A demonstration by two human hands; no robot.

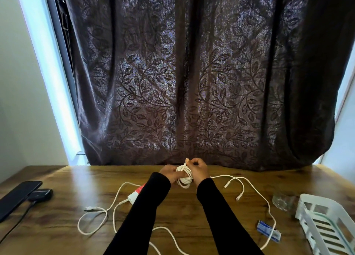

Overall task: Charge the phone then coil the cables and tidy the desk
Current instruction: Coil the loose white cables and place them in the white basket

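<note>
A white cable coil (184,179) is held up over the middle of the wooden desk (63,226). My left hand (170,173) grips the coil's left side. My right hand (198,169) pinches the cable's loose end above the coil. More white cables lie loose on the desk: one (96,214) loops at the left, another (255,189) trails to the right with its plugs showing. A black phone (18,197) lies at the far left, propped on a dark charging block (41,194) with a black lead (17,222) running off.
A white slatted basket (326,226) stands at the right edge. A clear glass object (282,202) sits beside it, and a small blue-and-white packet (268,230) lies in front. A red-and-white item (135,194) lies partly under my left sleeve. A dark leaf-patterned curtain (192,82) hangs behind the desk.
</note>
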